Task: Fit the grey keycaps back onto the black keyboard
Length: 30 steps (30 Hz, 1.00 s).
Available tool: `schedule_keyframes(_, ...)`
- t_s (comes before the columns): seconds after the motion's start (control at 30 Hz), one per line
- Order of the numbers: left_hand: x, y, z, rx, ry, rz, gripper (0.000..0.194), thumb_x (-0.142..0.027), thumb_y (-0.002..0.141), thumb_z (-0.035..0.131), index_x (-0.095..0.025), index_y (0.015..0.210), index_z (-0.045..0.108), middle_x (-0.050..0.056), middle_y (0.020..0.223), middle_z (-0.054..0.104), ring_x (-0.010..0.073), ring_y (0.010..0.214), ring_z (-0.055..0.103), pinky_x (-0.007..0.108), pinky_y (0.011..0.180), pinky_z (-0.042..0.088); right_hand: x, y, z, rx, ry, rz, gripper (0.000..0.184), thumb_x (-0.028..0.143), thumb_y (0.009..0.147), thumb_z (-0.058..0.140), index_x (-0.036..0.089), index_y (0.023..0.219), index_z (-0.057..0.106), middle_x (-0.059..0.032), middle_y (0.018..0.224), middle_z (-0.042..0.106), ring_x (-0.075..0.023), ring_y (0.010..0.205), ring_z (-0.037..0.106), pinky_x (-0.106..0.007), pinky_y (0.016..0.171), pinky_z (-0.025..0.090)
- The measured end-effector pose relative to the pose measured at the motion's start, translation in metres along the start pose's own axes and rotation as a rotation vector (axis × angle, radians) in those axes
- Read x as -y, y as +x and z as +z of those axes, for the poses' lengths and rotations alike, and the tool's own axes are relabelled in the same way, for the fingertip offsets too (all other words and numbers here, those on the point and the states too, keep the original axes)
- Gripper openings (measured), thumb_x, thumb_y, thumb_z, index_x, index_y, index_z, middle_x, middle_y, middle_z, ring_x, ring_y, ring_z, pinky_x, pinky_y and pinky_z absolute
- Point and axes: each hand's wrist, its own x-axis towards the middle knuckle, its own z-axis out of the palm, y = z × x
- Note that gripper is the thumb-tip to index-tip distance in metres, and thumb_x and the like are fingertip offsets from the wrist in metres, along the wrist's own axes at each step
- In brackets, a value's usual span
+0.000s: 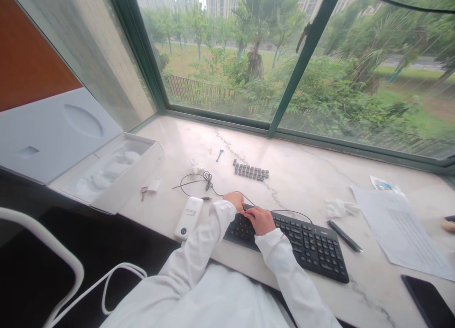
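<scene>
A black keyboard [302, 242] lies slantwise along the front of the marble counter. Over its left part, my left hand [234, 201] is bent with curled fingers at the upper row of keys. Right against it, my right hand [262, 221] has its fingers drawn together, tips pointing left toward the same spot. Whatever is between the fingers of either hand is too small or hidden to name. Behind the hands, small dark keycaps [250, 171] stand in rows on the counter. A thin blue tool [219, 155] lies to their left.
Left of the keyboard are a white power bank [189, 218], a bundled black cable [208, 178], a key [143, 192] and an open white box [124, 171]. To the right lie a black pen [344, 235], crumpled tissue [341, 208], a paper sheet [401, 228] and a phone [428, 299].
</scene>
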Motion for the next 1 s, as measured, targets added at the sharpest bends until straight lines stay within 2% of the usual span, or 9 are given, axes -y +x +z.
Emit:
schedule_keyframes(0.23, 0.004, -0.006, 0.002, -0.068, -0.005, 0.012, 0.025, -0.035, 0.056, 0.078, -0.023, 0.073, 0.064, 0.003, 0.089, 0.067, 0.0214, 0.093, 0.06, 0.029, 0.082, 0.043, -0.006, 0.003, 0.003, 0.03, 0.022, -0.017, 0.012, 0.03, 0.081, 0.061, 0.026, 0.077, 0.071, 0.0026, 0.076, 0.068, -0.0093, 0.067, 0.061, -0.022, 0.067, 0.037)
schedule_keyframes(0.33, 0.01, -0.016, 0.008, -0.107, -0.008, 0.014, 0.022, -0.039, 0.062, 0.073, -0.023, 0.073, 0.063, 0.002, 0.087, 0.066, 0.0204, 0.091, 0.061, 0.027, 0.079, 0.042, -0.006, -0.004, 0.001, 0.024, 0.023, -0.011, 0.013, 0.031, 0.082, 0.06, 0.027, 0.078, 0.071, 0.0032, 0.076, 0.068, -0.0089, 0.066, 0.059, -0.024, 0.068, 0.034)
schedule_keyframes(0.47, 0.026, -0.028, 0.018, -0.251, -0.088, -0.035, 0.024, -0.048, 0.072, 0.063, -0.024, 0.071, 0.06, -0.001, 0.083, 0.065, 0.0175, 0.083, 0.06, 0.026, 0.072, 0.041, -0.001, -0.022, -0.008, -0.064, -0.005, 0.032, 0.018, 0.031, 0.087, 0.053, 0.027, 0.082, 0.07, 0.0025, 0.079, 0.067, -0.0093, 0.071, 0.059, -0.027, 0.074, 0.029)
schedule_keyframes(0.57, 0.039, -0.027, 0.014, -0.345, -0.129, -0.123, 0.027, -0.05, 0.074, 0.06, -0.024, 0.07, 0.059, -0.001, 0.082, 0.065, 0.0164, 0.081, 0.059, 0.024, 0.069, 0.039, 0.009, -0.032, -0.017, -0.109, -0.044, 0.044, 0.024, 0.032, 0.091, 0.046, 0.028, 0.092, 0.069, -0.0003, 0.081, 0.065, -0.0098, 0.074, 0.057, -0.027, 0.074, 0.027)
schedule_keyframes(0.7, 0.05, -0.005, -0.007, -0.406, -0.108, -0.178, 0.025, -0.049, 0.076, 0.057, -0.025, 0.071, 0.059, 0.0, 0.086, 0.065, 0.0175, 0.081, 0.059, 0.025, 0.066, 0.038, 0.022, -0.037, -0.019, -0.051, -0.126, 0.021, 0.028, 0.035, 0.09, 0.046, 0.033, 0.114, 0.061, -0.0024, 0.088, 0.059, -0.011, 0.074, 0.052, -0.028, 0.07, 0.026)
schedule_keyframes(0.83, 0.053, 0.034, -0.033, -0.492, -0.074, -0.186, 0.021, -0.047, 0.078, 0.057, -0.027, 0.076, 0.061, 0.0, 0.092, 0.065, 0.0185, 0.084, 0.059, 0.026, 0.068, 0.038, 0.028, -0.04, -0.014, 0.001, -0.182, 0.05, 0.029, 0.035, 0.089, 0.047, 0.036, 0.116, 0.059, -0.0018, 0.087, 0.055, -0.0115, 0.072, 0.049, -0.028, 0.066, 0.024)
schedule_keyframes(1.0, 0.052, 0.091, -0.066, -0.508, -0.072, -0.086, 0.02, -0.043, 0.08, 0.056, -0.03, 0.095, 0.059, -0.001, 0.098, 0.066, 0.0162, 0.089, 0.058, 0.027, 0.076, 0.04, 0.033, -0.047, -0.017, -0.029, -0.161, 0.074, 0.031, 0.033, 0.09, 0.044, 0.033, 0.118, 0.057, -0.0021, 0.086, 0.055, -0.011, 0.066, 0.045, -0.028, 0.064, 0.025)
